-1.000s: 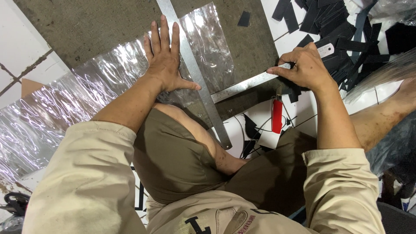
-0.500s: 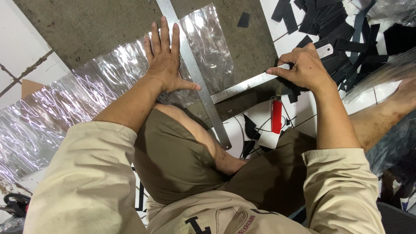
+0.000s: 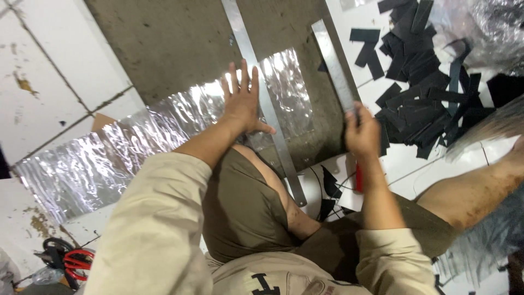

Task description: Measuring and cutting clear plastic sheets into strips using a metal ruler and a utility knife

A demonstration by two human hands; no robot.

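My left hand (image 3: 243, 104) lies flat with fingers spread on a long strip of shiny clear film (image 3: 142, 142), which runs across a grey board (image 3: 164, 49). A long metal ruler (image 3: 261, 93) crosses the film just right of that hand, touching the thumb side. My right hand (image 3: 362, 134) grips the near end of a shorter metal ruler (image 3: 332, 65), which points away along the board's right edge. A red-handled tool (image 3: 358, 181) shows just below my right wrist; I cannot tell whether the hand holds it.
A heap of black cut strips (image 3: 420, 98) covers the white floor right of the board. Crumpled clear plastic (image 3: 486, 27) sits at the top right. Red-handled tools (image 3: 71, 259) lie at the bottom left. My bent knees fill the lower middle.
My right hand has swung the shorter ruler from lying crosswise at the board's near edge to pointing away along its right side. The left hand stays pressed on the film.
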